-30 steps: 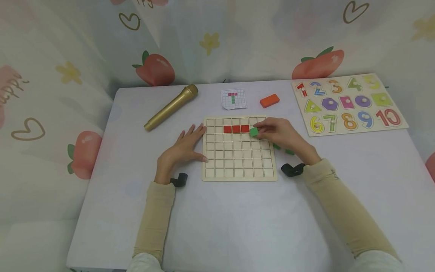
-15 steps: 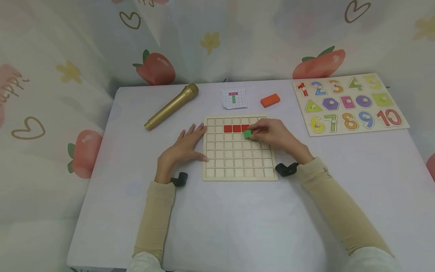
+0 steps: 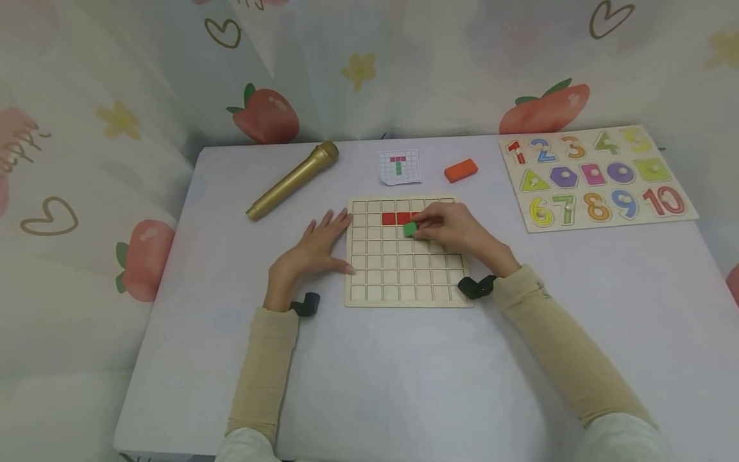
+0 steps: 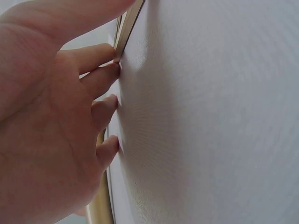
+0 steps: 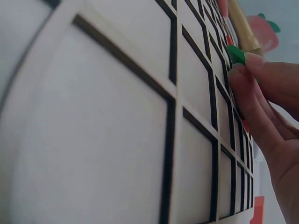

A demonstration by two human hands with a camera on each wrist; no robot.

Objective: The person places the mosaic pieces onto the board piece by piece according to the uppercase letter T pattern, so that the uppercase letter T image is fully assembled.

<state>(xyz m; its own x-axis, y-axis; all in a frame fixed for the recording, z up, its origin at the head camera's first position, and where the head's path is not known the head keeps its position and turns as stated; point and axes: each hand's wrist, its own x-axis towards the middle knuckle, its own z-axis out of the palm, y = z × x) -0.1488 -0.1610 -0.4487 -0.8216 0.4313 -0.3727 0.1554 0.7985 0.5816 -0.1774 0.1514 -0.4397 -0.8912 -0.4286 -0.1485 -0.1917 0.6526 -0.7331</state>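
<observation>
- Pinches a green block (image 3: 410,229) between thumb and fingers of the right hand (image 3: 456,229), at the near side of the red tiles (image 3: 389,219) on the grid board (image 3: 404,304).
- Spreads the left hand (image 3: 314,253) wide, touching the grid board's left edge on the tabletop (image 3: 375,366).

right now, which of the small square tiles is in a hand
The green tile, pinched by the right hand. Its colour sets it apart too: the red tiles sit side by side in a row on the grid board.
</observation>
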